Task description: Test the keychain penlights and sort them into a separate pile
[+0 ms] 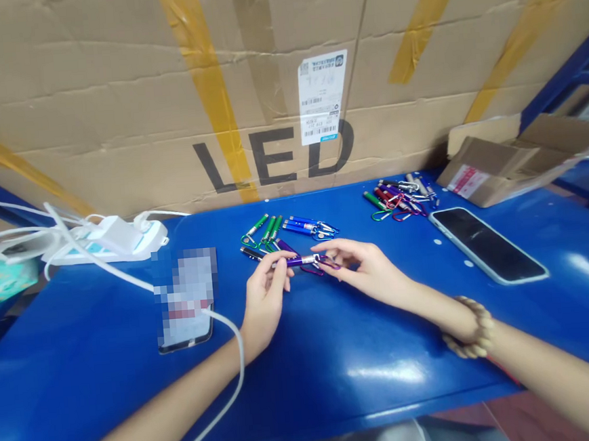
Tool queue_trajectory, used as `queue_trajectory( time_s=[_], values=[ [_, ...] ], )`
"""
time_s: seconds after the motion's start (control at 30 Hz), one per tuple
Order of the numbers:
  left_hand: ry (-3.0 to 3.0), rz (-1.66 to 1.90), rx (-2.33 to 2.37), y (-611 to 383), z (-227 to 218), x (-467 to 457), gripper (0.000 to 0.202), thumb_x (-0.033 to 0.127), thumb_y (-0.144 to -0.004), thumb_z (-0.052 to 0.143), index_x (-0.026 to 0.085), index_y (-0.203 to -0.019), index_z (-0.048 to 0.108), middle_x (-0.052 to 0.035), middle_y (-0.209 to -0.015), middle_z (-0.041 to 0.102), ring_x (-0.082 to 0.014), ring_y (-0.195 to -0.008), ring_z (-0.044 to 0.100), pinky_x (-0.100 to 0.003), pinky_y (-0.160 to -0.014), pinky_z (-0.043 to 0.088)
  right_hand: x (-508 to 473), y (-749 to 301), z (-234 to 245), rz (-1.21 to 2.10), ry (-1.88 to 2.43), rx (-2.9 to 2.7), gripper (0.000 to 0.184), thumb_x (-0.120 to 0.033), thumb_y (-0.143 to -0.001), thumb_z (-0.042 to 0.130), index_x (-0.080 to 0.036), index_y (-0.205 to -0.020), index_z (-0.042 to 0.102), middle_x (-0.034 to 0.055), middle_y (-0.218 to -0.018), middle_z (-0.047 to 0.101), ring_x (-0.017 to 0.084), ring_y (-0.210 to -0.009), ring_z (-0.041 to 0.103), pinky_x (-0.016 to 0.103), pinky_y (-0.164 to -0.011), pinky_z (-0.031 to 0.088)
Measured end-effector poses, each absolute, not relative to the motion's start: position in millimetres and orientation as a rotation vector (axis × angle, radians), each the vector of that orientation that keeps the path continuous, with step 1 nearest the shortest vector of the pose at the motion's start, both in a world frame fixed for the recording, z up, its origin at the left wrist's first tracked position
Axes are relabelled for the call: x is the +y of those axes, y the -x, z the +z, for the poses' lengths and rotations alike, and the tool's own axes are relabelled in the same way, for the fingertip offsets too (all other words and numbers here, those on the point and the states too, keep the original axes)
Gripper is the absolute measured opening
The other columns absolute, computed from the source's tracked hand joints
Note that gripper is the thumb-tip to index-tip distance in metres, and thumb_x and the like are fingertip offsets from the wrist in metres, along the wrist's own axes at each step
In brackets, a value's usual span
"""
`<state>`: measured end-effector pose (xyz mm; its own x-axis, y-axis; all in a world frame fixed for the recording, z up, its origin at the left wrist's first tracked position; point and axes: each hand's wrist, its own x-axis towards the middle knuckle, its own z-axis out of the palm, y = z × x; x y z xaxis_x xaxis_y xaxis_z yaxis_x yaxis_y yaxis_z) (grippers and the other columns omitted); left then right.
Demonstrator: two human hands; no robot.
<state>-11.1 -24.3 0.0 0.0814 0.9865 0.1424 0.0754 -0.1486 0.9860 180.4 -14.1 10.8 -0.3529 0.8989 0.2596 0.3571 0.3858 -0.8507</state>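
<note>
Over the middle of the blue table, my left hand (266, 301) grips a slim purple keychain flashlight (302, 261) between thumb and fingers. My right hand (372, 265) pinches the other end, at its carabiner clip (330, 263). The flashlight lies roughly level, with a small pale label on its barrel. Just behind my hands are green flashlights (273, 229), blue flashlights (302, 226) and a black one (251, 254), all of the same slim kind. Another purple flashlight (284, 247) lies partly hidden behind my left fingers.
A mixed pile of flashlights (399, 197) lies farther back right, beside an open cardboard box (499, 163). One phone (487, 245) rests at right; another phone (186, 304) at left has a white cable (234, 327). Behind are a power strip (150, 238) and a large carton (128, 125).
</note>
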Motion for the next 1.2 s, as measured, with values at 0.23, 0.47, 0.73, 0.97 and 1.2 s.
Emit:
queue_trajectory(
  time_s=[0.23,0.47,0.73,0.97,1.2],
  values=[
    [-1.396,1.291,1.144,11.5,-1.2,-24.1,0.024,0.038,-0.087,0.052,0.017,-0.093,0.062,0.0006,-0.07,0.056,-0.0083,-0.056,0.049,-0.021,-0.056,0.038,-19.7,-178.5,17.9,0.951,1.069,-1.823,0.03,-0.035,-0.081,0.062,-0.016,-0.104,0.068,0.0041,-0.081,0.069,0.012,-0.063,0.062,0.023,-0.059,0.051],
    [-1.469,1.297,1.088,13.8,-0.1,-26.0,0.024,0.037,-0.088,0.05,0.017,-0.095,0.062,0.0024,-0.061,0.048,-0.0108,-0.059,0.047,-0.024,-0.059,0.036,-19.8,-175.5,18.2,1.144,1.074,-1.587,0.029,-0.039,-0.077,0.065,-0.016,-0.095,0.064,0.0049,-0.081,0.07,0.013,-0.063,0.065,0.024,-0.056,0.052],
    [-1.564,1.181,1.113,10.4,7.6,-29.6,0.017,0.029,-0.085,0.053,0.017,-0.093,0.062,-0.002,-0.08,0.058,-0.0112,-0.069,0.052,-0.022,-0.063,0.04,-15.8,-176.9,17.0,1.284,1.107,-1.483,0.031,-0.04,-0.07,0.072,-0.014,-0.086,0.067,0.0027,-0.067,0.068,0.013,-0.058,0.063,0.024,-0.055,0.051],
    [-1.638,0.93,1.074,7.0,4.4,-31.0,0.03,0.026,-0.08,0.059,0.019,-0.107,0.05,0.0049,-0.069,0.05,-0.0091,-0.062,0.047,-0.02,-0.059,0.037,-18.6,-176.1,15.2,1.301,1.046,-1.609,0.031,-0.037,-0.074,0.069,-0.015,-0.096,0.068,0.0034,-0.073,0.066,0.01,-0.059,0.058,0.022,-0.053,0.05],
    [-1.678,0.839,1.041,8.8,4.0,-31.1,0.034,0.026,-0.087,0.046,0.018,-0.12,0.04,0.0049,-0.069,0.053,-0.0101,-0.06,0.047,-0.022,-0.06,0.037,-18.9,-174.1,19.5,1.371,1.102,-1.496,0.042,-0.033,-0.07,0.07,-0.015,-0.108,0.064,0.0024,-0.075,0.065,0.009,-0.058,0.057,0.019,-0.047,0.048]
  ],
)
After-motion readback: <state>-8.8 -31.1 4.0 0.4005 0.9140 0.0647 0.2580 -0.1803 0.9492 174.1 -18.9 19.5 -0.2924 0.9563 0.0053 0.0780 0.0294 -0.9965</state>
